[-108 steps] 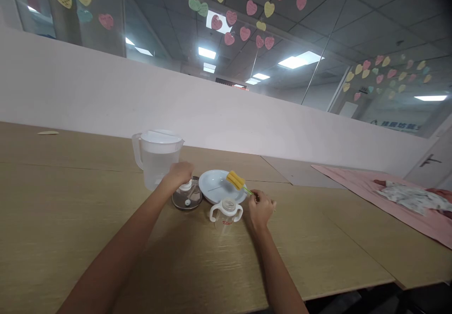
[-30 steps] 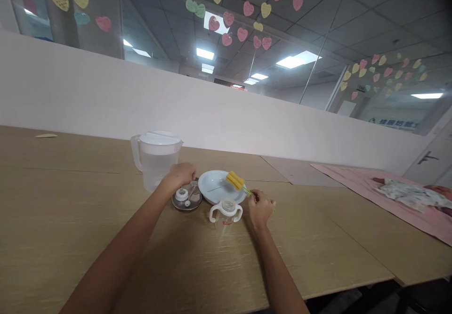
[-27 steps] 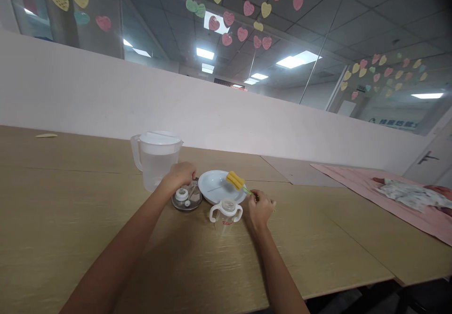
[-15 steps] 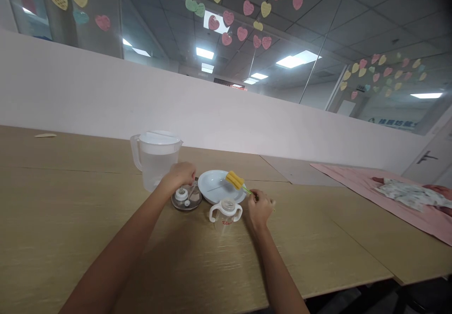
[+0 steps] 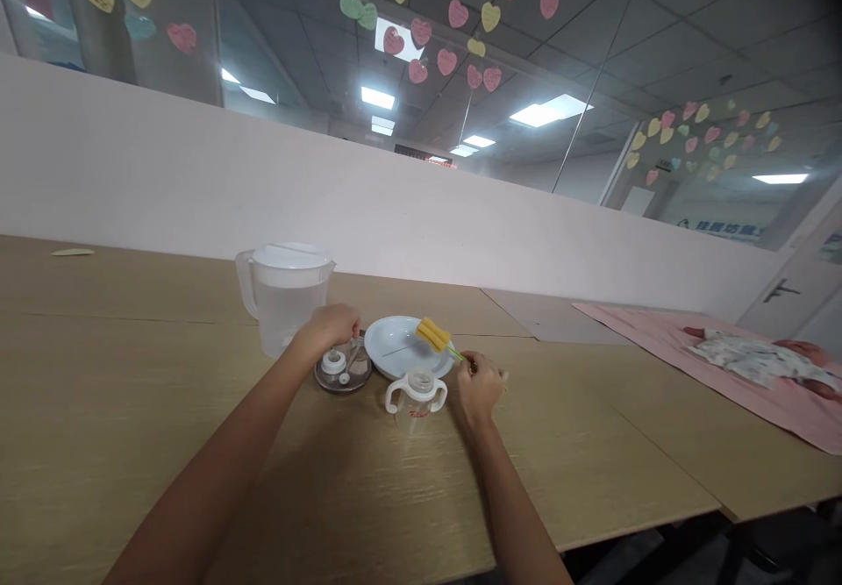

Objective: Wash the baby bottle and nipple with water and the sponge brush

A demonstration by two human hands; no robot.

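Note:
My right hand (image 5: 480,383) is closed round the green stem of a bottle brush. Its yellow sponge head (image 5: 433,335) hangs over the right side of a white dish (image 5: 388,361). My left hand (image 5: 334,324) has its fingers pinched together above the far edge of a small round metal tray (image 5: 338,387); what they hold, if anything, is hidden. On that tray lie a white bottle collar (image 5: 333,362) and a thin tube-like piece (image 5: 353,359). A clear baby bottle (image 5: 414,411) with two white handles stands upright and uncapped in front of the dish.
Behind my left hand stands a lidded clear pitcher (image 5: 289,304) with liquid. To the right a doll-like figure in patterned clothes (image 5: 743,359) lies on a pink cloth (image 5: 664,348). A flat pale piece (image 5: 73,252) lies far left. A white wall (image 5: 368,208) borders the table's back.
The whole view has shifted slightly, so things appear a little further left. Both hands keep nearly the same pose, and the brush still hangs over the dish.

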